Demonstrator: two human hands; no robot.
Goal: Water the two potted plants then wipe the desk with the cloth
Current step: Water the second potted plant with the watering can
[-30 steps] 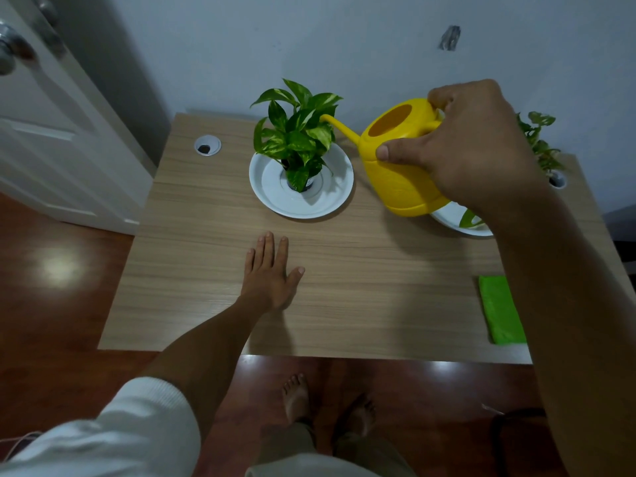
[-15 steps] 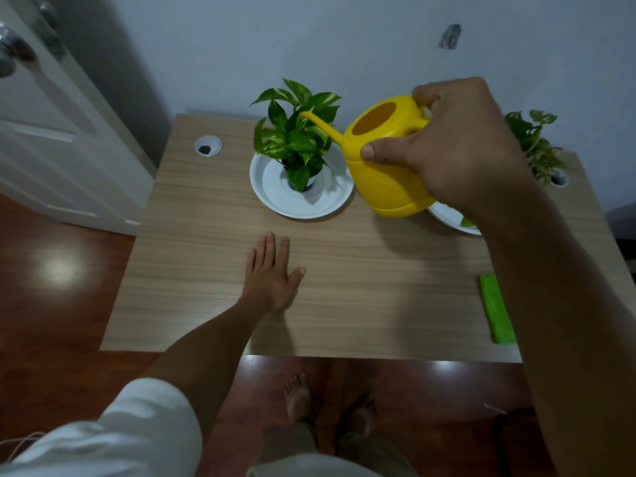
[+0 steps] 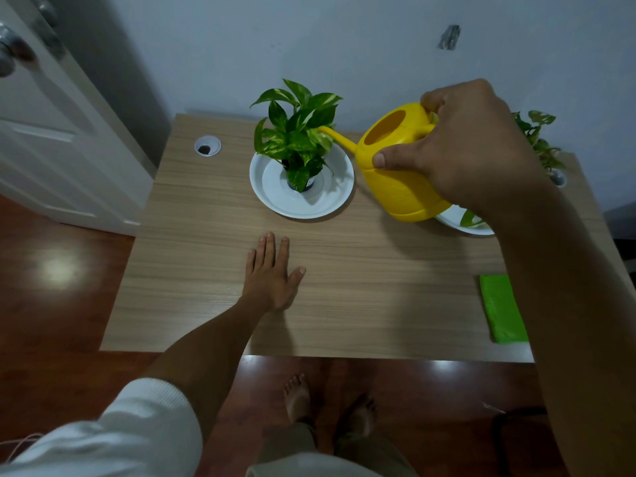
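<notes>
Spout of watering can (image 3: 399, 173) had moved left into near plant (image 3: 297, 136) leaves | right hand (image 3: 457, 149) clenched on handle | left hand (image 3: 272, 273) flat, empty on desk (image 3: 378, 287) | risk: water missing the pot onto saucer (image 3: 275, 197) | cloth (image 3: 502, 308) untouched, desk's right edge

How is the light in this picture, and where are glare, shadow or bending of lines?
Head view: dim, bluish light; glare patches on the glossy red-brown floor; soft shadow beside the flat left hand on the pale wooden desk; wide-angle lens bends the desk's edges.
</notes>
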